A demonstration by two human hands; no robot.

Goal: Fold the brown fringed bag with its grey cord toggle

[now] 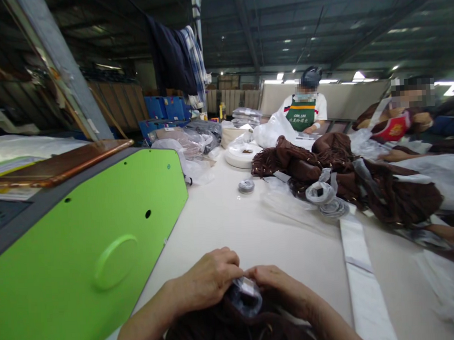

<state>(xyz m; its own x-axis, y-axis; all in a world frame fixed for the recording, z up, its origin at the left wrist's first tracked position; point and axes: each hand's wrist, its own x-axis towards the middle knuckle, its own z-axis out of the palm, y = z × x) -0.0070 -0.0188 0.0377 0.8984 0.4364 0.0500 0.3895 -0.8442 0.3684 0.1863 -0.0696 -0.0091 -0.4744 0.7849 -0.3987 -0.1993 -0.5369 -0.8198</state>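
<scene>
My left hand (211,278) and my right hand (275,285) meet at the table's near edge, fingers closed at the top of a plastic-wrapped roll (250,307). A small pale label or piece of tape shows on the roll. Under it, close to my body, lies a dark brown fringed item (204,331), probably a bag; its lower part is out of view. My fingertips partly hide where they grip. Ahead on the white table (214,225) sits a small grey coil (246,186).
A green machine panel (140,254) stands at left. Brown fringed bags (305,161) pile up at right with wrapped rolls (320,192) and a white strip (363,274). A white tape reel (239,157) lies behind. Two co-workers, one in a green apron (302,114), work across the table.
</scene>
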